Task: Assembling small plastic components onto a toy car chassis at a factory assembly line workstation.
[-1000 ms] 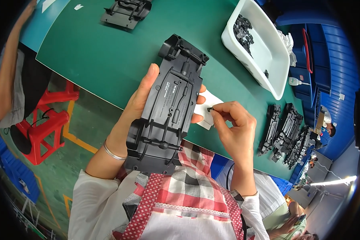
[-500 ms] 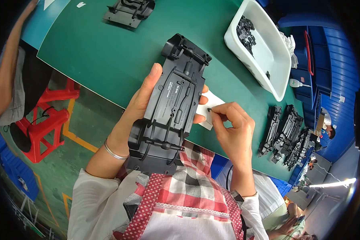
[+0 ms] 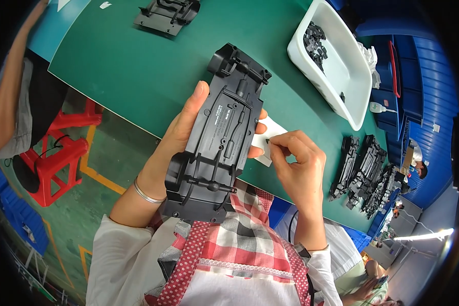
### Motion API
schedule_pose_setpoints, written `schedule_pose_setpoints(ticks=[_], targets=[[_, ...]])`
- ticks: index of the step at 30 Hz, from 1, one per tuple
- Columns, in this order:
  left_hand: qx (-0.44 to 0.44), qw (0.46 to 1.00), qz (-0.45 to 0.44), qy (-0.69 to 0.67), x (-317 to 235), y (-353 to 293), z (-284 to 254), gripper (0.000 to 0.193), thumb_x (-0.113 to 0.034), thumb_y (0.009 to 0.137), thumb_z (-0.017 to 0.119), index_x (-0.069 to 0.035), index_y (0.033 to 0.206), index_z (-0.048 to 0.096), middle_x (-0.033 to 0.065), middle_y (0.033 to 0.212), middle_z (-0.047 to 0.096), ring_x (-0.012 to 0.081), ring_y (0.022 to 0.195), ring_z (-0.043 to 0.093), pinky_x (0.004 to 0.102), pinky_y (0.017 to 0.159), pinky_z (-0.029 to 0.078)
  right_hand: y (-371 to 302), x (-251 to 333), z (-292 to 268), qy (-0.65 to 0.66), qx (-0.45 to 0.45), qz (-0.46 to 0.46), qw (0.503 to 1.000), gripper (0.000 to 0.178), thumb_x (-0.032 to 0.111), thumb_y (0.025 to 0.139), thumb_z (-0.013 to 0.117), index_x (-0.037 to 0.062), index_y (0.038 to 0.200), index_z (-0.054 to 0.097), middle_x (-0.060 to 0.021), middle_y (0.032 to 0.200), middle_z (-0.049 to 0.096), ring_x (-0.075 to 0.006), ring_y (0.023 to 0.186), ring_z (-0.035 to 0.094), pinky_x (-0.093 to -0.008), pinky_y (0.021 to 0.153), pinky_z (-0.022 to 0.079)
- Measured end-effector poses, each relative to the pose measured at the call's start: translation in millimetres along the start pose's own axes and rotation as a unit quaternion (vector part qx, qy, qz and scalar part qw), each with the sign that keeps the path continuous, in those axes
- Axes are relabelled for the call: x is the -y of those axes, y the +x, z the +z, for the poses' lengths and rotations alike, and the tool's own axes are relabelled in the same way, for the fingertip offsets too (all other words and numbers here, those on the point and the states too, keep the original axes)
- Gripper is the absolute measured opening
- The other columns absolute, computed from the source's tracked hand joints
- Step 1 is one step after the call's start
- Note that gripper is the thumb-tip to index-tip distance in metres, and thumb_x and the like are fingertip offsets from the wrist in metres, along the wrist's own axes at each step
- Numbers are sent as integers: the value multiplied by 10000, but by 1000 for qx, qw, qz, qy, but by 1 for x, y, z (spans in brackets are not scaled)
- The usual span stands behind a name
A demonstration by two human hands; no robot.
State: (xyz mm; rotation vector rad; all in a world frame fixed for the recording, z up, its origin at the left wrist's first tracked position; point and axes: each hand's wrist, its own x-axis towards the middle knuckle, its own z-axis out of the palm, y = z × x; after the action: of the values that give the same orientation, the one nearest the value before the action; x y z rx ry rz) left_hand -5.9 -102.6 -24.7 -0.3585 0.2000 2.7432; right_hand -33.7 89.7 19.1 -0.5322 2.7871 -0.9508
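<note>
A long black plastic toy-car chassis (image 3: 224,127) is tilted in front of me, its moulded underside facing up. My left hand (image 3: 181,125) is closed around it, thumb along the left edge and fingertips showing past the right edge. Just right of the chassis, my right hand (image 3: 300,160) pinches a small dark piece (image 3: 268,141) between thumb and forefinger, too small to name. That piece lies against a white sheet (image 3: 275,131) on the green table (image 3: 122,66); whether it touches the sheet I cannot tell.
A white bin (image 3: 349,76) with small black parts stands at the back right. Several black chassis parts (image 3: 364,168) lie on the right side. Another black part (image 3: 168,18) sits at the far edge. A co-worker's arm (image 3: 7,97) and red stools (image 3: 61,158) are at the left.
My hands and the chassis hold nearly the same pose. The whole view has shifted very slightly.
</note>
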Motion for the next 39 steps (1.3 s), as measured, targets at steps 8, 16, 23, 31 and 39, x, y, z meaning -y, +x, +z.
schedule_pose_setpoints(ticks=[8, 16, 23, 31, 39], targets=[[-1, 1000, -5, 27, -1, -1, -1, 718, -607, 938, 387, 32, 1241, 511, 182, 1069, 640, 288, 796, 703, 316, 674, 613, 1, 1, 0, -6, 2, -3, 1000, 87, -77, 745, 660, -34, 820, 665, -89, 774, 651, -144, 626, 621, -253, 574, 492], [5, 1000, -17, 6, -2, -3, 1, 711, -590, 956, 353, 36, 1265, 487, 190, 1086, 628, 270, 856, 691, 335, 737, 613, 11, 3, -18, 11, 61, 14, 998, 94, -73, 745, 655, -27, 825, 673, -87, 760, 642, -137, 629, 613, -229, 570, 484], [5, 999, -27, 21, -1, 0, -4, 737, -591, 969, 289, 49, 1284, 471, 194, 1138, 604, 253, 937, 666, 334, 760, 607, 42, 4, -25, 335, 36, 43, 941, 85, -45, 839, 638, -47, 916, 674, -40, 864, 617, -71, 683, 578, -199, 568, 453], [26, 997, 2, 68, 2, 2, -8, 759, -605, 964, 281, 55, 1294, 459, 180, 1159, 593, 231, 990, 640, 334, 752, 607, 57, -2, 3, 393, 11, -9, 919, 110, -84, 841, 634, -58, 944, 658, -74, 883, 613, -97, 698, 569, -222, 573, 460], [26, 997, 8, 73, 1, 3, -8, 772, -615, 957, 293, 57, 1305, 445, 184, 1169, 587, 236, 1011, 634, 347, 756, 608, 56, -9, 6, 387, 19, -25, 921, 106, -37, 838, 651, -33, 941, 675, -67, 910, 623, -117, 833, 615, -228, 724, 511]])
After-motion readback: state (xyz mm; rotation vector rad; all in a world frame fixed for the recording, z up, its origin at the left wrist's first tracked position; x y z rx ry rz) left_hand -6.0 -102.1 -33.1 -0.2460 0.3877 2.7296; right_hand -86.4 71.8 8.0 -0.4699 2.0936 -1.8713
